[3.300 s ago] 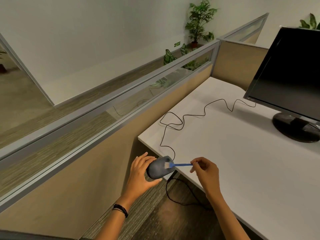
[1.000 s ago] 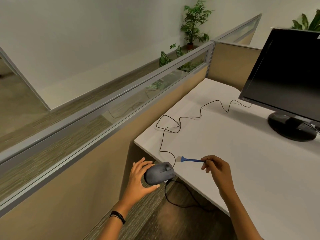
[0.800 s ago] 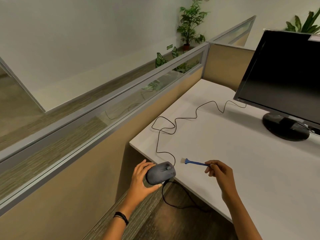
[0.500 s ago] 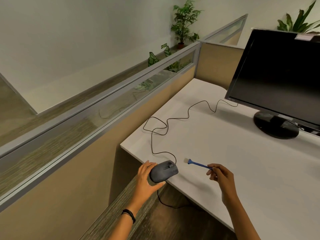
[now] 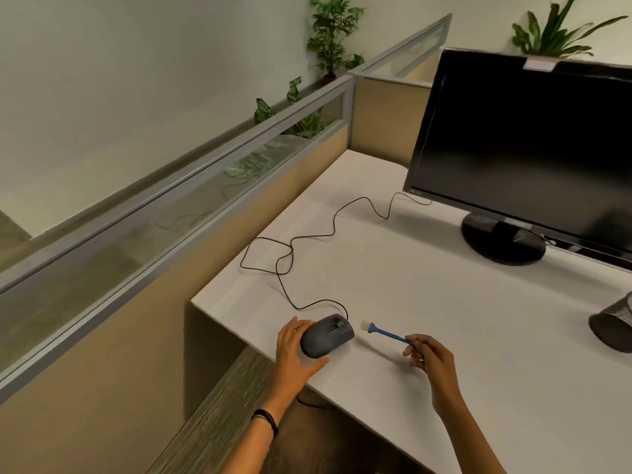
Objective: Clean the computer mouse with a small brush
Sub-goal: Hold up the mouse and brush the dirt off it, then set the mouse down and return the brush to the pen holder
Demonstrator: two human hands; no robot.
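A white desk (image 5: 427,302) runs from the near right corner toward the far partition, bounded along its left by a tan cubicle wall (image 5: 239,213) topped with a glazed metal rail. A large black monitor (image 5: 533,145) stands on its round base at the far right of the desk, screen dark, with a small pale label stuck on its top edge. Leafy potted plants (image 5: 333,32) rise beyond the partition and behind the monitor. At the right edge a dark mesh cup (image 5: 615,325) sits on the desk, partly cut off by the frame. A thin black cable (image 5: 307,236) loops across the desk from under the monitor down to the computer mouse (image 5: 327,335), which is dark grey and lies near the desk's near left edge, its wheel end pointing right and far. The left hand (image 5: 294,352), with a dark band on its wrist, cups the mouse from the near left side, fingers curled over its rear and thumb below it. The right hand (image 5: 432,359) pinches the near end of a small brush (image 5: 386,333), blue-handled with pale bristles. The brush points left toward the mouse, its bristles just beside the mouse's front but apart from it.
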